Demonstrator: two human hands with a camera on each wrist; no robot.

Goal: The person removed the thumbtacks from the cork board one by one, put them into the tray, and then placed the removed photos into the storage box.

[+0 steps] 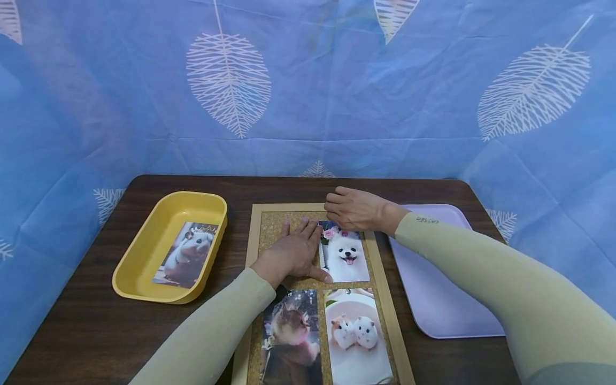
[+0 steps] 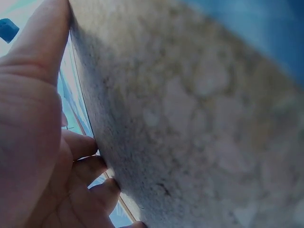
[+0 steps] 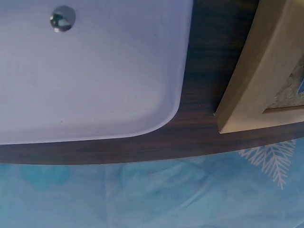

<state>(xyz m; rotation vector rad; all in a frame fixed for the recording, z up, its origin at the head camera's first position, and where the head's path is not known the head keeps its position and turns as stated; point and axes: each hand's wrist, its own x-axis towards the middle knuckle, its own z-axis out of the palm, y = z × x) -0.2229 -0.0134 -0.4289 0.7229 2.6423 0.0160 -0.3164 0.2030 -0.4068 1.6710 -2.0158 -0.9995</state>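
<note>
Booth-like spot, blue cloth (image 1: 337,96) on 3 sides, dk brn tbl (image 1: 96,331)

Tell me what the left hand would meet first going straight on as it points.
Likely the right hand, close ahead of the left hand in the head view, though depth between them is unclear.

The cork board (image 1: 271,230) looks rough, the photos (image 1: 358,339) smooth.

Four photos (image 1: 345,259) show: three on one framed corkboard (image 1: 273,223), one in one yellow tray (image 1: 144,259); one tabletop (image 1: 91,331) carries these, plus one lilac tray (image 1: 435,299) and one shiny round piece (image 3: 62,20).
</note>
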